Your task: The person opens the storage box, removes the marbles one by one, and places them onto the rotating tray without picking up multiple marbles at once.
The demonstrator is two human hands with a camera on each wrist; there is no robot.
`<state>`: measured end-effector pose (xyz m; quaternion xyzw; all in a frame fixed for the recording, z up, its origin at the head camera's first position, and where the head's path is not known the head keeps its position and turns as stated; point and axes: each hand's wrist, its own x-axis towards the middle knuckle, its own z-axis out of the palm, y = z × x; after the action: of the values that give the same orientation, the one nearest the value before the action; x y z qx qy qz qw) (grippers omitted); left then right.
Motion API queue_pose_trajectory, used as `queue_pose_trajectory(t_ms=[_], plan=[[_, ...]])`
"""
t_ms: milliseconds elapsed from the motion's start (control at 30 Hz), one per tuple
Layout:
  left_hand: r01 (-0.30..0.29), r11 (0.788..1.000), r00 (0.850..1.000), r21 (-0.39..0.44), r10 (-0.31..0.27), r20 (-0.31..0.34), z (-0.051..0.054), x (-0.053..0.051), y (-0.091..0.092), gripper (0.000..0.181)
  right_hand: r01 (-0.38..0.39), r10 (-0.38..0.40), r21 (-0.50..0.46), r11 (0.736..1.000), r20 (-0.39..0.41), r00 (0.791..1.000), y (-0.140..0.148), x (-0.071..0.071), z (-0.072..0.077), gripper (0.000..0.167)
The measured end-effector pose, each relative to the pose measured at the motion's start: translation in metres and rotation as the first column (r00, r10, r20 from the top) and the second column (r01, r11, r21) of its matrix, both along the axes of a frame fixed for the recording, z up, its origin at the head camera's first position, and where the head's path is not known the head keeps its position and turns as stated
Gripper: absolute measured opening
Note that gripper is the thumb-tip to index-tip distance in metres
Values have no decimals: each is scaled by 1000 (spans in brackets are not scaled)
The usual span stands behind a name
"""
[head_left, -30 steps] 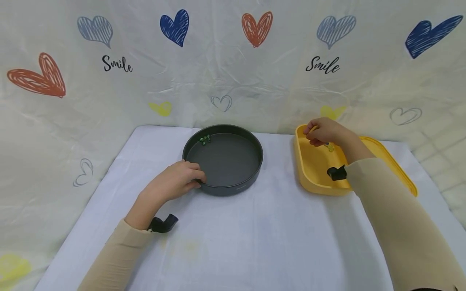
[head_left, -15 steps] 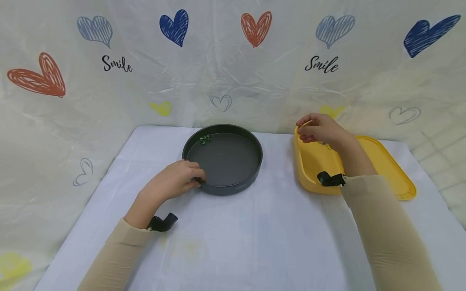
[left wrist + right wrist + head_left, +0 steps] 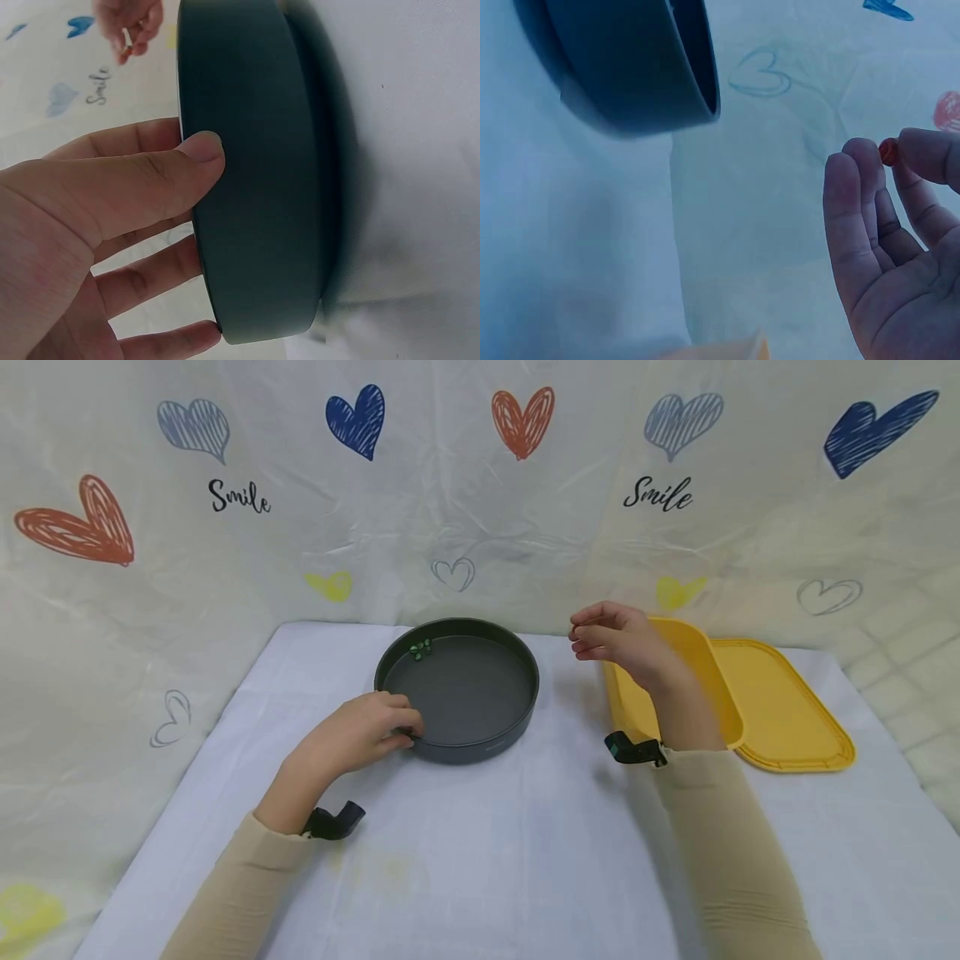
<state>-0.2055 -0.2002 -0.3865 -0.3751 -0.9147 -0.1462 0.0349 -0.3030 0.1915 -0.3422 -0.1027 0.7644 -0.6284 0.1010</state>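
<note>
Right wrist: bead (image 3: 889,152) in fingertip grip (image 3: 904,274)

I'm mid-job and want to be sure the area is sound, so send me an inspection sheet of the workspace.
Surface: white cloth, faint yellowish marks near the front.
Job's things: round dark pan with green beads inside; red bead; open yellow box, yellow lid beside it.
Clutter: nothing seen.
Hands: left hand grips the pan's wall; right hand pinches the red bead.
Cables: nothing seen.
Surroundings: pale backdrop printed with hearts and "Smile".
</note>
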Motion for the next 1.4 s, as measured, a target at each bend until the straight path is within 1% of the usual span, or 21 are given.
queue_pose_trajectory(t_ms=[133, 267, 367, 500, 567, 767, 833, 1033, 1133, 1233, 1400], plan=[[-7, 1000, 1000, 10, 7, 8, 0, 1, 0, 18, -13, 13, -36, 999, 2, 1000, -11, 3, -5, 18], [-10, 1000, 1000, 14, 10, 14, 2, 2, 1, 18, -37, 39, -93, 995, 18, 999, -23, 3, -14, 16], [-15, 1000, 1000, 11, 15, 18, 3, 3, 1, 18, -82, 87, -138, 987, 31, 996, -31, 4, -21, 13], [-21, 1000, 1000, 10, 20, 23, 3, 3, 1, 18, -151, 160, -148, 977, 49, 986, -42, 7, -26, 13], [-21, 1000, 999, 12, 21, 24, 3, 3, 0, 18, -177, 186, -138, 974, 57, 981, -47, 9, -27, 15], [-20, 1000, 1000, 12, 19, 22, 3, 3, 1, 17, -215, 222, -102, 971, 59, 973, -63, 12, -30, 26], [-21, 1000, 999, 12, 20, 25, 3, 3, 1, 17, -226, 231, -82, 971, 62, 971, -68, 13, -32, 25], [-21, 1000, 999, 15, 20, 31, 4, 3, 2, 17, -261, 262, -24, 965, 64, 963, -83, 14, -36, 31], [-19, 1000, 999, 17, 19, 31, 4, 3, 2, 17, -277, 276, 4, 961, 54, 960, -90, 14, -38, 29], [-19, 1000, 999, 21, 18, 30, 5, 3, 2, 17, -292, 290, 33, 956, 45, 956, -97, 14, -40, 24], [-14, 1000, 1000, 20, 13, 20, 4, 3, 1, 17, -304, 301, 61, 951, 54, 952, -106, 13, -43, 17]])
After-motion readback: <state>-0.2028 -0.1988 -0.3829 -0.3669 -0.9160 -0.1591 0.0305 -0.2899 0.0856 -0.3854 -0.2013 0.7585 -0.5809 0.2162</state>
